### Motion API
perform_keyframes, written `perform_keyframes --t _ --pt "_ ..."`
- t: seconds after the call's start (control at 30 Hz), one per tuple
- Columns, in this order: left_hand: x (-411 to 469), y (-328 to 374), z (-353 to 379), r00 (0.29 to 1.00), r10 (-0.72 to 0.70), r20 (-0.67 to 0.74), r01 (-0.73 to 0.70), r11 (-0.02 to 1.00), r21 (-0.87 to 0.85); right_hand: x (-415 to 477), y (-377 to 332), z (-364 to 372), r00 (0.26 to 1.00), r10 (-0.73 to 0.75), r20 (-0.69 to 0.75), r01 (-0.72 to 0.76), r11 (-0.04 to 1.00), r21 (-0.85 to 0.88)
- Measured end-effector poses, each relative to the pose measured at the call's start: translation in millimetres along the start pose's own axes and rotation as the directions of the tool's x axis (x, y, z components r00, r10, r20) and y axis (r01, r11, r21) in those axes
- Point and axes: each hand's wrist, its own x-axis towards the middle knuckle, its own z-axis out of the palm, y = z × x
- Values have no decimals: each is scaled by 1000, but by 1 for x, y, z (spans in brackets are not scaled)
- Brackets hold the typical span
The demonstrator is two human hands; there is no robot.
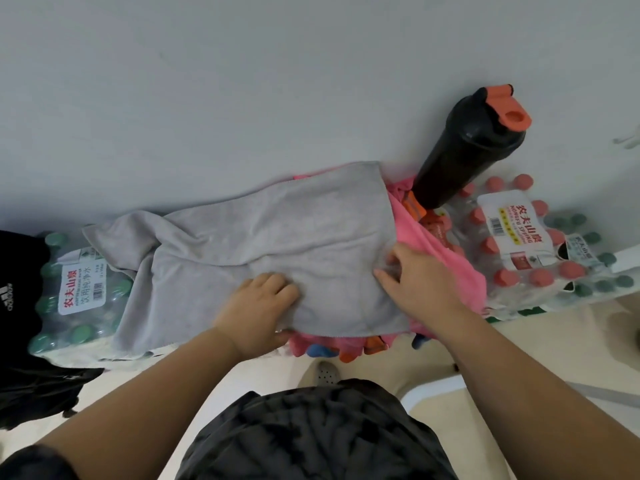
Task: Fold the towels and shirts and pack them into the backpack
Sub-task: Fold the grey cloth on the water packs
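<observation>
**Grey towel spread for folding, both hands at its near edge**

Grey towel (277, 237) lies flat over pink cloth (446, 258) and shrink-wrapped bottle packs. Its long axis runs from 9 o'clock to about 2 o'clock, crosswise to the person. The loose, rumpled end trails off toward 9 o'clock over the left pack (74, 289); the right end is squared and smoother.

Left hand (258, 308): fingers curled, thumb under the near hem, apparently pinching it. Right hand (420, 284): spread, palm down, pressing the towel at its 3 o'clock edge; no grip seen. Both sit at the towel's 6 o'clock side, the right hand closer to a corner.

Judgement: the coming fold depends on the far 9 o'clock end, which lies on the left hand's side and well apart from it.

Black shaker (464, 150), orange lid, stands at 1 o'clock.

Backpack: cannot identify with confidence.

Writing: right pack (512, 230) reads "农夫山泉 NONGFU SPRING"; left pack label "农夫山泉 饮用纯净水". Black garment (17, 271) at 9 o'clock shows a partial adidas logo.
</observation>
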Motion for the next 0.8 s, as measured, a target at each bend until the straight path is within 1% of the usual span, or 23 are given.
perform_keyframes --t 0.07,0.13,0.27,0.33,0.43,0.53,0.6,0.67,0.73,0.8 --pt "-2 -4 0 1000 -21 14 22 1000 -10 -7 0 -3 998 38 59 -36 998 -42" --pt "-4 -6 0 999 -24 22 24 1000 -8 -12 -2 -9 995 57 78 -52 996 -67" --pt "-10 -11 2 999 -36 7 36 998 56 -19 -1 -15 979 95 181 -83 994 -73" --pt "-14 -14 2 997 -60 -56 65 994 87 -22 0 -14 971 95 219 -104 994 28" --pt "-18 -15 -3 985 -67 -158 81 993 84 -26 3 -13 985 64 158 -99 969 227" --pt "-22 -14 -9 987 -47 -152 47 999 -1 -28 6 -16 990 85 109 -120 919 374" --pt "-22 -13 -13 997 -44 -67 39 996 -81 -29 10 -20 987 128 101 -159 888 432" --pt "-18 -10 -21 991 -68 116 84 986 -145 -29 15 -27 977 164 138 -208 873 441" --pt "-14 -4 -28 956 -75 285 122 981 -151 -30 20 -36 965 171 197 -237 891 386" --pt "-10 1 -34 929 -60 365 129 977 -167 -31 23 -44 965 175 196 -223 939 263"
